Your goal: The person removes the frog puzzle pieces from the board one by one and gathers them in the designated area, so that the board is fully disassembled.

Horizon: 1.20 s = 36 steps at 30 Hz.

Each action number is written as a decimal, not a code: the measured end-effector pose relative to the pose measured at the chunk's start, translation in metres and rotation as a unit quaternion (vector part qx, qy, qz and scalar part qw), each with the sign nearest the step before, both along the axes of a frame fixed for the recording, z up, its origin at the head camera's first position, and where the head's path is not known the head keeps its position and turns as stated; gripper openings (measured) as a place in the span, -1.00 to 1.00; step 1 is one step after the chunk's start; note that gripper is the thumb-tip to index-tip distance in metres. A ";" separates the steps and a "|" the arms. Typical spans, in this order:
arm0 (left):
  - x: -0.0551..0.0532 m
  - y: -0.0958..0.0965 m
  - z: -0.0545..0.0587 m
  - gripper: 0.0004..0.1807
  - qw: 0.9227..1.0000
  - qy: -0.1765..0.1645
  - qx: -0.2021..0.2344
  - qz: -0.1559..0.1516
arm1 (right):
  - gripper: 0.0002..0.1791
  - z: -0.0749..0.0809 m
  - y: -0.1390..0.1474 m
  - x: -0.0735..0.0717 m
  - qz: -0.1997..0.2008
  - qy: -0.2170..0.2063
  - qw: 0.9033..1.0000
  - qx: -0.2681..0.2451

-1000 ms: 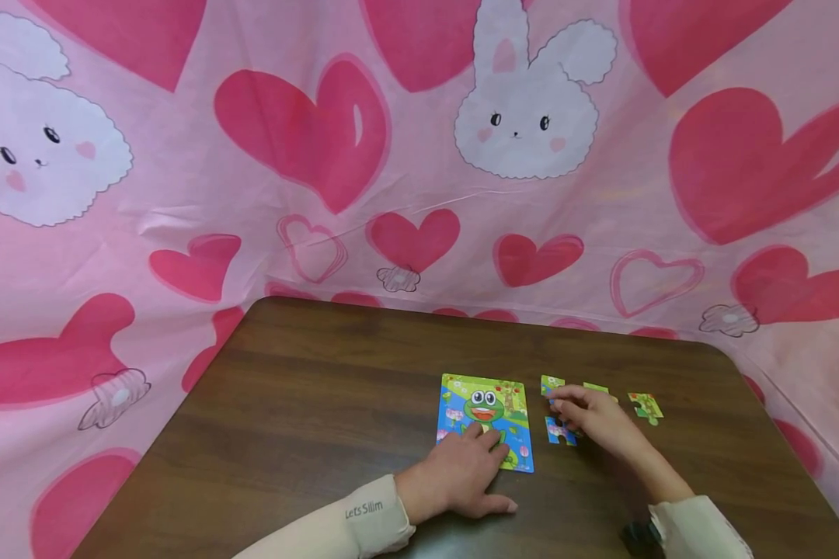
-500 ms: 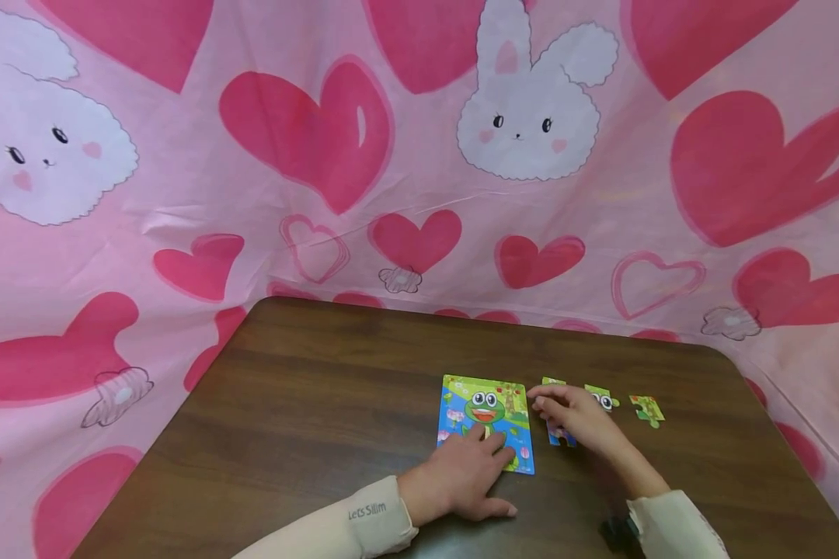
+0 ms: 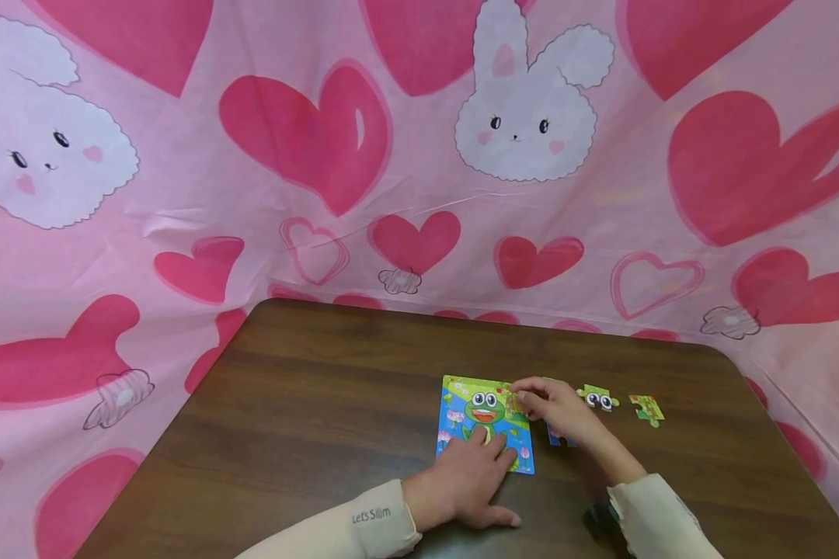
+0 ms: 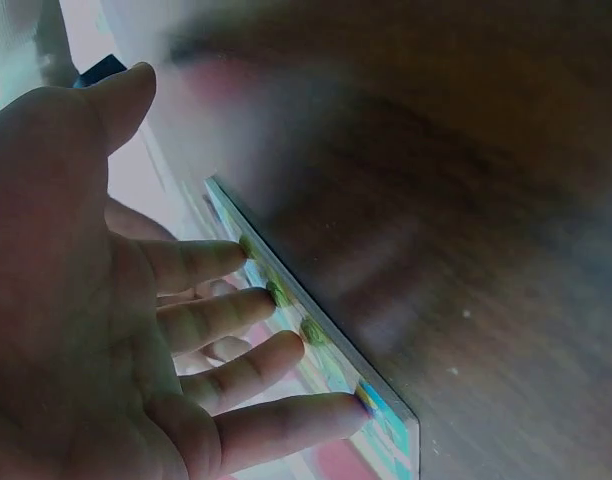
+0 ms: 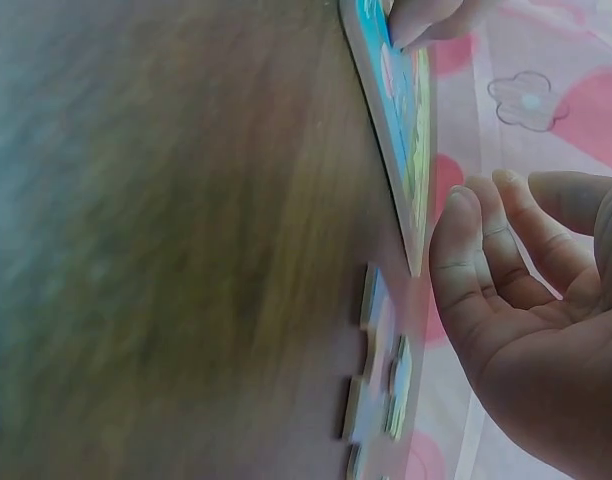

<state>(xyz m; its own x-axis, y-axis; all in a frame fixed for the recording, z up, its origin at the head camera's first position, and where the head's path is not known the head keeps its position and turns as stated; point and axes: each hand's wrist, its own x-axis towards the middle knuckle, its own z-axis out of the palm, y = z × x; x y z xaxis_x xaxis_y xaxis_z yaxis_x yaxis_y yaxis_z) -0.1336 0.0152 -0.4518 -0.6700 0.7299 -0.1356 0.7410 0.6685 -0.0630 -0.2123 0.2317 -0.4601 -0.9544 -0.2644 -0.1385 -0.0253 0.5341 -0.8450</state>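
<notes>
right hand (image 3: pixel 563 413): over the last second, fingers (image 5: pixel 458 245) shift from above the loose pieces to the far right corner of the frog board (image 3: pixel 485 402); contact cannot be told.
right grasp: loosely bent, nothing seen between tips and thumb.
left hand (image 3: pixel 464 480): unmoved; fingers spread and laid on the board's near half, grasping nothing.
eyes piece (image 3: pixel 599 399): mostly covered a second ago, now exposed just right of the right knuckles.
bearing on the work: judged a pointing or comparing move, not a placement; no piece is seen travelling with the fingers, and the visible pieces lie unjoined.
frog board: flat beneath the left fingertips, on the brown surface (image 3: pixel 335 388); green frog, round white eyes, open red mouth, yellow-green above, blue with pink flowers below; edge pale and thick.
blue piece (image 3: pixel 558 439): nearside of the right fingers, partly hidden, notched.
outermost piece (image 3: pixel 650 407): well right of all fingers; yellow-green with red dots, knobbed.
</notes>
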 end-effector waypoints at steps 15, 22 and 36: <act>0.002 0.011 0.005 -0.02 0.997 -0.058 -0.012 0.041 | -0.64 0.001 -0.023 -0.008 0.034 -0.006 0.999 -0.034; 0.003 0.010 0.004 0.01 0.998 -0.044 -0.012 0.031 | -0.65 0.000 -0.030 -0.012 0.043 0.006 0.999 -0.030; 0.002 0.010 0.002 0.00 0.999 -0.043 -0.015 0.022 | -0.70 0.001 -0.049 -0.017 0.067 0.006 0.998 -0.008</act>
